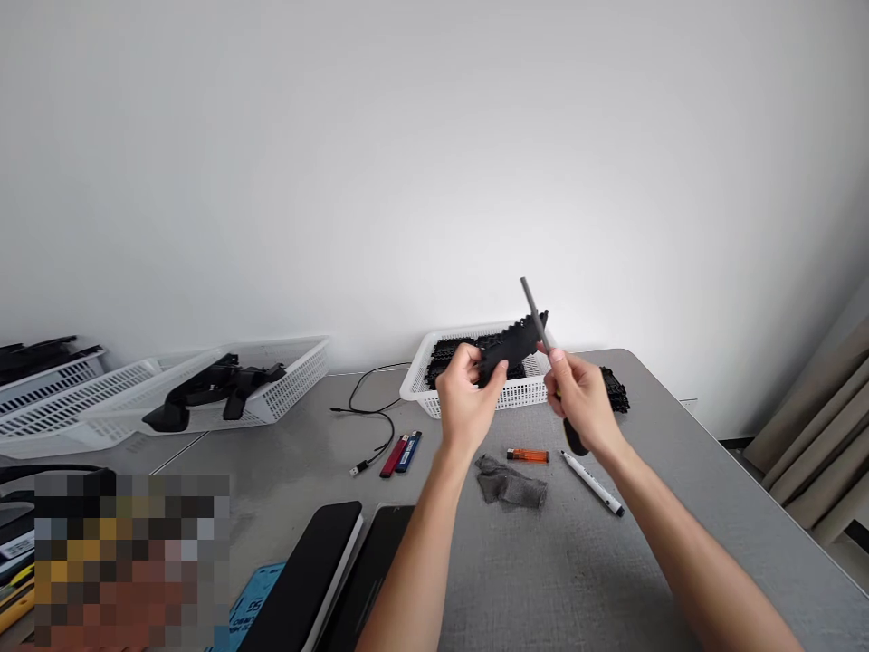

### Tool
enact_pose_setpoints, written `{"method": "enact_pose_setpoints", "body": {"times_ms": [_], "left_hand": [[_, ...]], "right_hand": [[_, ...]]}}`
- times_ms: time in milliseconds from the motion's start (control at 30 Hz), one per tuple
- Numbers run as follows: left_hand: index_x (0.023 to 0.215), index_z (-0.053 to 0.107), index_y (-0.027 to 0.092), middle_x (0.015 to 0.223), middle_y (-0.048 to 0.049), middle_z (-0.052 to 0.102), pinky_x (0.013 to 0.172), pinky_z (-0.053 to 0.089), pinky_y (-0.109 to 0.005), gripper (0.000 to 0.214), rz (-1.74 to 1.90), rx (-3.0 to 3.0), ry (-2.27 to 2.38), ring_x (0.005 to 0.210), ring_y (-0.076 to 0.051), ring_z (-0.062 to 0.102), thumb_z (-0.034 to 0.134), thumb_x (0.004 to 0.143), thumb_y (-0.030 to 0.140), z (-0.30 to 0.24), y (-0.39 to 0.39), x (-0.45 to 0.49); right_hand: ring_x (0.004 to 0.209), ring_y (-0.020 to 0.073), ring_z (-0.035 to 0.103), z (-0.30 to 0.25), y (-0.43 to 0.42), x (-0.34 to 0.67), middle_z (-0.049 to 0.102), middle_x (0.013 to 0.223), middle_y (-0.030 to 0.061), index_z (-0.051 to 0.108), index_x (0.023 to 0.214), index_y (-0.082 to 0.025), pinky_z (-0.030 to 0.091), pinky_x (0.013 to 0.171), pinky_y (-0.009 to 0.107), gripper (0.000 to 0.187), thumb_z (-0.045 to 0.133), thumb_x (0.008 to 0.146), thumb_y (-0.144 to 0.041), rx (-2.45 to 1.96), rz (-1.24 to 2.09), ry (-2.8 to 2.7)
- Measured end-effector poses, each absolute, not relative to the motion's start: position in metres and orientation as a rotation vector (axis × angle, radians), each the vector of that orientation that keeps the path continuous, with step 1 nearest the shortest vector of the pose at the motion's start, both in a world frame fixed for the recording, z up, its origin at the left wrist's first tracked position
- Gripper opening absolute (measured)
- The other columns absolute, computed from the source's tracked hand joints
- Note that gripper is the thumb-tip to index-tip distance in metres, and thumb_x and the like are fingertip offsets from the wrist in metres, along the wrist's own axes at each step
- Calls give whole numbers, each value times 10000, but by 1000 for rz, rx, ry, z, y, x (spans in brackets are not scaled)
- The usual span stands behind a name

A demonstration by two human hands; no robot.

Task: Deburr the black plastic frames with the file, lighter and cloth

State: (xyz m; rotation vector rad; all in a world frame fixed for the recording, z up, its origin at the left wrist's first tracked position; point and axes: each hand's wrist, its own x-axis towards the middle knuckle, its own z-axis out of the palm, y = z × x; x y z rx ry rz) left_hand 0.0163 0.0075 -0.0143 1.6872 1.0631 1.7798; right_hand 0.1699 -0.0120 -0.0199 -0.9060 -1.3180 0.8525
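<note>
Gripping black part (514, 343), left hand (465, 400) — file (532, 306), right hand (584, 405)

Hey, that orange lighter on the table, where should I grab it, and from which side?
Probably best to pinch the orange lighter at mid-body from above, fingers on its near and far long sides. It lies flat, lengthwise left to right, on the table.
</note>
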Motion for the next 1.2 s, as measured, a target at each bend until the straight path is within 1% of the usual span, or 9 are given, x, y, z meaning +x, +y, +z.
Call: {"method": "enact_pose_setpoints", "body": {"times_ms": [133, 400, 533, 633, 733, 867, 1000, 1100, 1200], "left_hand": [[850, 594, 211, 841, -21, 706, 739, 515, -291, 162, 1622, 1849, 1010, 795, -193, 679, 700, 755, 287, -15, 2, 30], [1032, 720, 241, 1170, -58, 696, 1050, 415, -432, 249, 1346, 2063, 837, 1169, -275, 598, 676, 787, 260, -2, -4, 15], [910, 716, 246, 1033, -54, 709, 1013, 437, -434, 142, 1692, 1958, 1017, 1057, -258, 631, 696, 773, 275, -8, 4, 12], [1052, 629, 236, 1152, -76, 630, 972, 456, -404, 402, 1936, 1787, 1194, 1105, -249, 583, 782, 687, 306, -14, 13, 9], [1166, 532, 217, 1217, -111, 598, 913, 482, -373, 542, 1732, 1639, 1093, 1090, -240, 593, 772, 698, 350, -15, 19, 4], [1041, 532, 195, 984, -64, 664, 870, 477, -328, 405, 1484, 1529, 852, 970, -212, 631, 740, 726, 342, -13, 22, -3], [872, 478, 222, 848, 6, 562, 771, 454, -262, 284, 1693, 1629, 867, 814, -145, 564, 718, 725, 260, -10, 22, -11], [819, 438, 227, 840, 4, 521, 760, 435, -255, 248, 1764, 1771, 859, 796, -139, 520, 668, 736, 191, -9, 21, -17], [811, 421, 233, 836, -3, 525, 785, 418, -269, 240, 1793, 1889, 835, 810, -150, 512, 616, 732, 118, -7, 18, -20]], "right_hand": [[470, 83, 300, -23, -20, 154, 384, 591, -54, 583, 1261, -136, 259, 426, 235, 662, 564, 813, -622, -865, 900, -1360], [546, 89, 278, -17, -16, 164, 340, 593, -46, 699, 878, -127, 246, 486, 240, 344, 646, 750, -441, -964, 733, -1288], [535, 87, 261, -16, -15, 169, 340, 555, -35, 600, 636, -147, 229, 478, 244, 316, 614, 761, -437, -984, 668, -1277], [533, 87, 245, -15, -16, 170, 314, 542, -40, 561, 612, -161, 213, 474, 245, 321, 612, 766, -438, -942, 687, -1323], [539, 90, 239, -15, -16, 169, 303, 551, -39, 522, 601, -175, 206, 480, 252, 341, 604, 775, -456, -906, 701, -1402], [539, 89, 235, -13, -15, 177, 286, 557, -42, 419, 550, -196, 206, 490, 258, 422, 612, 782, -489, -915, 707, -1498], [540, 90, 258, -6, -16, 195, 324, 586, -42, 564, 673, -176, 206, 491, 250, 383, 647, 774, -536, -931, 744, -1655], [531, 101, 286, -2, -18, 205, 354, 584, -34, 655, 868, -161, 221, 497, 255, 501, 459, 877, -622, -959, 641, -1679], [503, 102, 276, 0, -22, 207, 333, 538, -35, 658, 803, -156, 216, 493, 262, 595, 336, 919, -643, -1045, 477, -1654]]}}
